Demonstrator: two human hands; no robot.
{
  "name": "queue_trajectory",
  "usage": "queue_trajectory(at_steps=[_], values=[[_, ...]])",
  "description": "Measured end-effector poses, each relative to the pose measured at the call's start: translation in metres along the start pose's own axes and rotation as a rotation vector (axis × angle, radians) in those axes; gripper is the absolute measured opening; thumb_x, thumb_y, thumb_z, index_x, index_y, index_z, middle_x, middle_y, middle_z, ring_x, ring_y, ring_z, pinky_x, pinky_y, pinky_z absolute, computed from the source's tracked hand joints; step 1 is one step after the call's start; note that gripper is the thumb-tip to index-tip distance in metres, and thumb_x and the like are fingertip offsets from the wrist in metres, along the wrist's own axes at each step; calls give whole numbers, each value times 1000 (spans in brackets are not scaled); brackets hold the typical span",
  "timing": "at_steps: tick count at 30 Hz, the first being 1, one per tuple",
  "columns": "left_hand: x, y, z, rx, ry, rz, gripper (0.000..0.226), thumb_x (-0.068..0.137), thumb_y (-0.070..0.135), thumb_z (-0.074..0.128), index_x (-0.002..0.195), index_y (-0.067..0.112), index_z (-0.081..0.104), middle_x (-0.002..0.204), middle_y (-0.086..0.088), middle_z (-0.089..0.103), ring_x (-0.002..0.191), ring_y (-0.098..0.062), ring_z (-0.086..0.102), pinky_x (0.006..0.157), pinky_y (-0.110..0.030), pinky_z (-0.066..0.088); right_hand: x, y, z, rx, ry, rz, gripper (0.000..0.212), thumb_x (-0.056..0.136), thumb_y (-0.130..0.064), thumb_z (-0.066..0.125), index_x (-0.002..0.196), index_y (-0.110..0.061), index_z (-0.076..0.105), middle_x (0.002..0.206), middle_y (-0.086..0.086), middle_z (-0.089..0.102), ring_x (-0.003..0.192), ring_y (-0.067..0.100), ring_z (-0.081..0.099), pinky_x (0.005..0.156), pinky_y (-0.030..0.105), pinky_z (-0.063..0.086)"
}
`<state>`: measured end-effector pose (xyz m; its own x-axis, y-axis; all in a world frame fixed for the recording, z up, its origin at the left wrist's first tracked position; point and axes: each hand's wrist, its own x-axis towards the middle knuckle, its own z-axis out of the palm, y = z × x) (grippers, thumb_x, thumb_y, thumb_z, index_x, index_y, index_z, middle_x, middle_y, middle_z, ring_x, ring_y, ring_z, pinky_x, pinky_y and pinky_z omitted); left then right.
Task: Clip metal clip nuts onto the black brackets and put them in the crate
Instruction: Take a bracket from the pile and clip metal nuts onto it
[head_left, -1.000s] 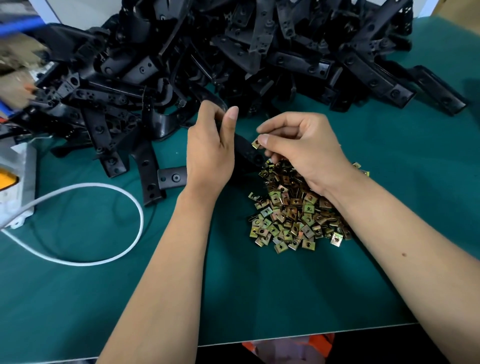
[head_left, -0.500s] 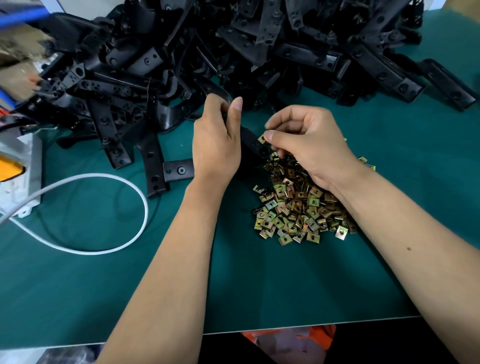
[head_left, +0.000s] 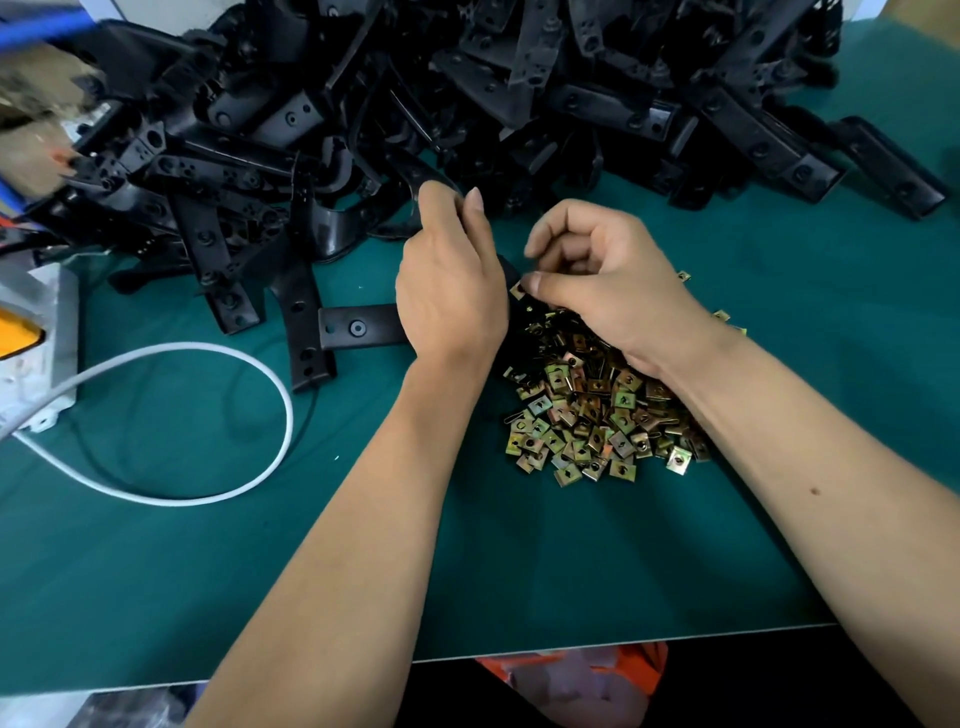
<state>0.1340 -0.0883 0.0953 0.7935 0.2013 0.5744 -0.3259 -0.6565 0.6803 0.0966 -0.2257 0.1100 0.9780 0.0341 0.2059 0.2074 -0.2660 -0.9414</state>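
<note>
My left hand (head_left: 447, 291) grips a black bracket (head_left: 358, 327) at the middle of the green mat; one flat end with a hole sticks out to the left of my palm, the rest is hidden by the hand. My right hand (head_left: 608, 280) pinches a brass-coloured clip nut (head_left: 517, 290) between thumb and forefinger, right at the bracket's other end beside my left hand. Under my right wrist lies a heap of clip nuts (head_left: 597, 415). No crate is in view.
A big pile of black brackets (head_left: 467, 104) fills the back of the green mat (head_left: 208, 571). A white cable (head_left: 249, 374) loops at the left, running to a white box (head_left: 41, 353) at the left edge. The mat's front edge is near me.
My right hand has brought the clip nut closer to the bracket end held by my left hand; the two hands are now nearly touching. The view shifted slightly.
</note>
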Motion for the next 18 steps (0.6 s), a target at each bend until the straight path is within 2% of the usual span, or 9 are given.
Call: queue_trajectory(at_steps=[2, 6, 9, 11, 13, 15, 18], values=[[-1, 1, 1, 29, 24, 2, 30, 110, 33, 36, 101, 8, 48, 67, 2, 51, 59, -27, 45, 54, -37, 24, -1, -1, -1, -105, -13, -58, 21, 85, 0, 77, 96, -13, 66, 76, 7, 69, 70, 11, 57, 74, 26, 49], [-2, 2, 2, 73, 47, -20, 32, 109, 33, 36, 103, 5, 49, 64, 7, 44, 59, -27, 40, 55, -37, 22, -2, -4, 1, -342, -17, -208, 22, 87, -4, 75, 103, -18, 68, 73, -8, 68, 69, 2, 61, 75, 14, 42], [1, -3, 2, 1, 39, -81, 31, 109, 35, 37, 101, 7, 47, 64, 8, 45, 58, -25, 44, 56, -37, 23, -1, -5, -1, -295, -1, -179, 23, 96, -11, 68, 118, -18, 67, 84, -8, 76, 84, 1, 67, 85, 11, 43], [8, -8, 0, -101, 42, -127, 26, 109, 34, 41, 99, 10, 44, 65, 12, 45, 56, -11, 45, 55, -35, 24, 0, -5, -3, -231, 55, -126, 21, 101, -13, 62, 121, -16, 66, 90, -6, 78, 87, 1, 69, 86, 13, 47], [13, -13, -2, -154, 60, -115, 25, 109, 33, 44, 98, 12, 40, 66, 14, 44, 58, -1, 50, 51, -25, 28, 2, -2, -6, -362, 108, -137, 16, 102, -14, 59, 112, -17, 71, 91, -7, 77, 88, 3, 69, 84, 17, 50], [17, -17, -5, -169, 52, -85, 27, 108, 35, 47, 97, 12, 38, 66, 15, 44, 61, 6, 51, 51, -15, 33, 3, 1, -10, -573, 76, -167, 15, 101, -22, 61, 103, -22, 76, 90, -9, 72, 90, 8, 63, 84, 31, 50], [17, -22, -7, -146, 20, -61, 30, 107, 39, 49, 96, 13, 39, 67, 15, 46, 63, 6, 52, 51, -17, 30, 3, 3, -14, -717, -65, -205, 13, 93, -38, 71, 95, -26, 77, 91, -10, 70, 96, 12, 52, 84, 38, 45]])
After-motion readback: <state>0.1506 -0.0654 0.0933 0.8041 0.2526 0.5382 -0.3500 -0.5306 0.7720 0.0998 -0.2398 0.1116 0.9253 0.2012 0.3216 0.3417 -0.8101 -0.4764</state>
